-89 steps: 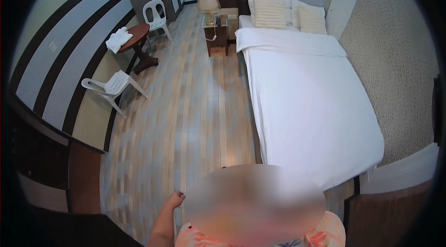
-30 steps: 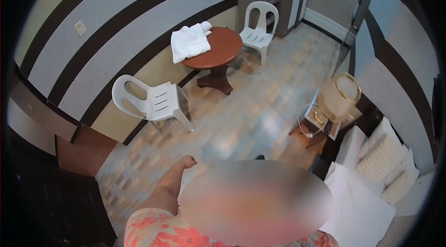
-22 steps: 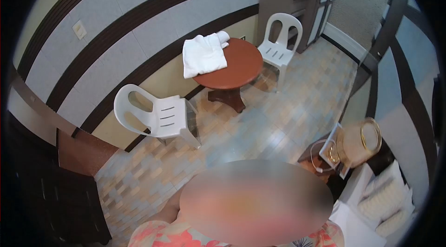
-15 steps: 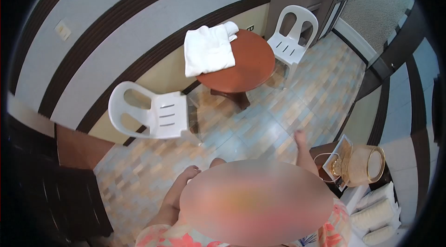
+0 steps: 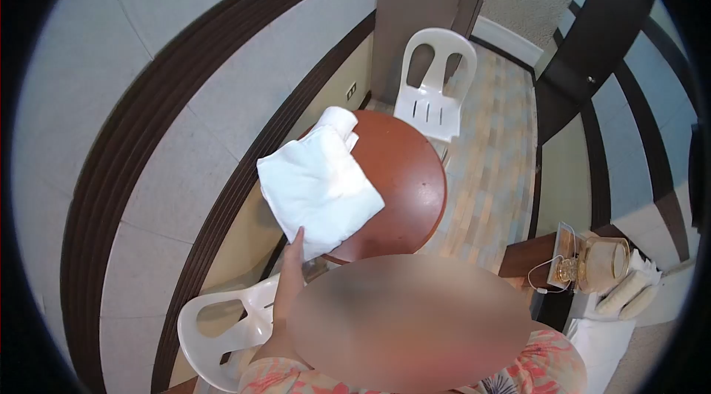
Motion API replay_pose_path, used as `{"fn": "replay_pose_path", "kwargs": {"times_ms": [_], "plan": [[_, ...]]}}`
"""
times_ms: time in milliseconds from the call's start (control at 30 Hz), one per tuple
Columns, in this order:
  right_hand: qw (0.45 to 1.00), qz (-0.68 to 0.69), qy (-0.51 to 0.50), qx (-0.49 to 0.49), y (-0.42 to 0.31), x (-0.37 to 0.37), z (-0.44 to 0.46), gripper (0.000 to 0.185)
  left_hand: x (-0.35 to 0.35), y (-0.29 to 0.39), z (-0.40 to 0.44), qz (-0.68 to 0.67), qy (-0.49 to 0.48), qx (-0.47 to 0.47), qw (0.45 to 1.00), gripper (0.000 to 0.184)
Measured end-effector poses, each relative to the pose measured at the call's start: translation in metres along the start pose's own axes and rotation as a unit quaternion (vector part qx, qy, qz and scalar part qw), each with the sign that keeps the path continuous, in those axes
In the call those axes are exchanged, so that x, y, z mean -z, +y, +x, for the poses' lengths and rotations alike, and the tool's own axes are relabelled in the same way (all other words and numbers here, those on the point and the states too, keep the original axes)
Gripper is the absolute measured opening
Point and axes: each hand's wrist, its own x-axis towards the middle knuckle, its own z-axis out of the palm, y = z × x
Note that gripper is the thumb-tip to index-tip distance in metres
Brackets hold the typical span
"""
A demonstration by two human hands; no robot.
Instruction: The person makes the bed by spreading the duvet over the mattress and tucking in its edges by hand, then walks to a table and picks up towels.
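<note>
A folded white towel [image 5: 322,185] lies on the left side of a round reddish-brown table [image 5: 407,183], overhanging its edge, with a rolled part at the far end. My left hand [image 5: 293,249] is at the towel's near left edge. Its thumb lies on top of the cloth and the other fingers are hidden at the underside, so the hand appears closed on the edge. I cannot see my right hand; a blurred oval covers the area in front of my body.
One white plastic chair [image 5: 437,90] stands beyond the table, another white chair [image 5: 222,335] at the lower left. A striped wall [image 5: 222,135] runs close along the left. At right are a lamp [image 5: 601,264] on a brown stand and rolled cream cloths [image 5: 626,294].
My view has moved nearer the table and turned. My left hand, low near my body before, has reached forward to the towel. My right hand has gone out of sight.
</note>
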Motion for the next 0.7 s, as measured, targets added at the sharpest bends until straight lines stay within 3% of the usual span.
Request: {"fn": "replay_pose_path", "kwargs": {"times_ms": [33,100,133,200,233,267,300,367,400,433,467,500,533,567,600,633,667,700], "plan": [[0.997,0.076,0.0,-0.013,0.008,0.004,0.002,0.029,-0.002,-0.006,0.016,-0.002,-0.002,0.0,1.0,0.071],[0.98,0.194,0.003,-0.052,-0.007,0.024,-0.008,0.029,-0.039,0.04,-0.05,0.032,0.079,0.003,0.996,0.065],[0.968,0.231,0.008,-0.096,-0.007,0.028,0.0,0.037,-0.061,0.067,-0.088,0.049,0.119,0.007,0.992,0.062],[0.964,0.253,0.016,-0.082,-0.071,0.056,-0.017,0.05,-0.078,0.073,-0.099,-0.026,0.085,0.008,0.996,0.057],[0.924,0.369,-0.006,-0.097,-0.092,0.061,-0.01,0.061,-0.082,0.074,-0.109,-0.099,0.049,0.003,0.994,0.053],[0.831,0.55,-0.08,-0.039,-0.111,0.067,-0.003,0.061,-0.099,0.083,-0.128,-0.09,0.005,-0.032,0.995,0.049],[0.698,0.702,-0.142,0.025,-0.131,0.082,0.005,0.061,-0.12,0.098,-0.15,-0.084,-0.046,-0.071,0.993,0.046],[0.661,0.742,0.1,0.051,-0.186,0.119,-0.023,0.052,-0.147,0.129,-0.207,0.018,-0.183,-0.07,0.98,0.054],[0.67,0.717,0.153,0.118,-0.168,0.131,-0.03,0.046,-0.143,0.128,-0.207,0.02,-0.18,-0.067,0.981,0.054],[0.674,0.686,0.204,0.184,-0.145,0.147,-0.041,0.04,-0.137,0.127,-0.208,0.099,-0.348,-0.01,0.932,0.052],[0.643,0.726,0.205,0.13,-0.178,0.165,-0.097,0.032,-0.13,0.115,-0.193,0.258,-0.41,-0.102,0.869,0.05],[0.662,0.679,0.288,0.131,-0.153,0.166,-0.134,0.03,-0.122,0.103,-0.178,0.389,-0.447,-0.212,0.777,0.047],[0.625,0.681,0.376,0.06,-0.139,0.158,-0.176,0.035,-0.109,0.076,-0.14,0.555,-0.344,-0.448,0.611,0.045],[0.635,0.653,0.401,0.097,-0.113,0.153,-0.212,0.047,-0.105,0.083,-0.114,0.458,-0.32,-0.34,0.756,0.043],[0.678,0.583,0.428,0.13,-0.071,0.142,-0.249,0.062,-0.109,0.102,-0.087,0.345,-0.286,-0.215,0.868,0.043],[0.686,0.582,0.414,0.14,-0.049,0.132,-0.281,0.072,-0.129,0.133,-0.08,0.454,-0.142,-0.29,0.83,0.046],[0.691,0.575,0.429,0.09,-0.002,0.109,-0.311,0.075,-0.146,0.14,-0.073,0.595,0.1,-0.436,0.667,0.061],[0.682,0.573,0.451,0.046,0.005,0.086,-0.332,0.072,-0.16,0.147,-0.054,0.655,0.196,-0.5,0.531,0.08]]}}
